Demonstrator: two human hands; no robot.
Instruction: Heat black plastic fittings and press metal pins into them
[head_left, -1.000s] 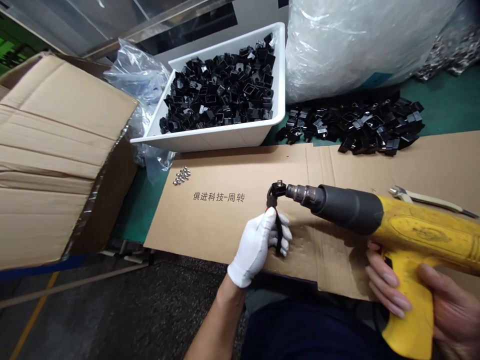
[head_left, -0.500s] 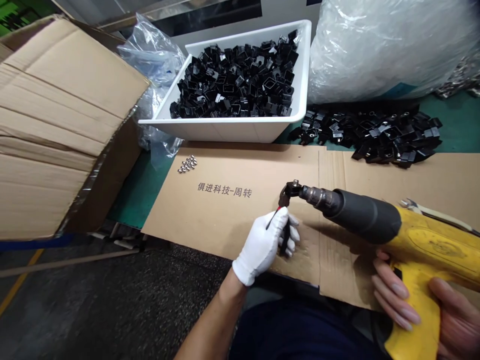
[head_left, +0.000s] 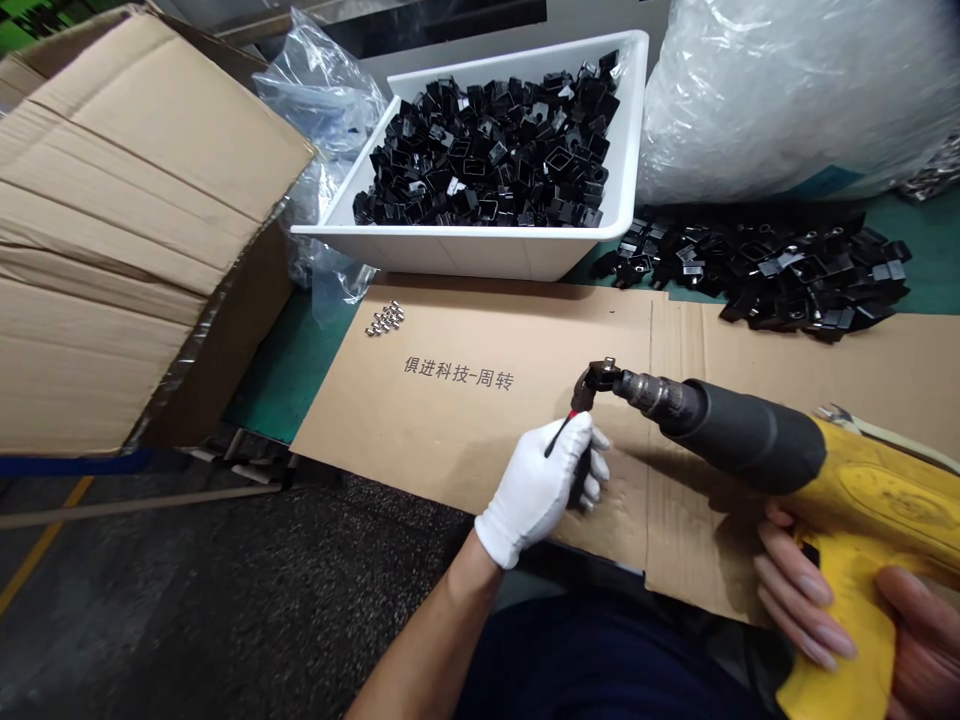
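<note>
The flat cardboard sheet [head_left: 450, 450] bears printed black characters [head_left: 459, 373]: "俱进科技-周转".

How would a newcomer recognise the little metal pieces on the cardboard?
Find the white bin of black parts. On the cardboard before it, upper left of the printed characters, sit the metal pieces: small, shiny silver, clustered, unlike the flat dark print.

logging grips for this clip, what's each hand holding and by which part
Right hand: yellow heat gun, by its handle. Gloved left hand: black-handled tool, by the handle.
</note>
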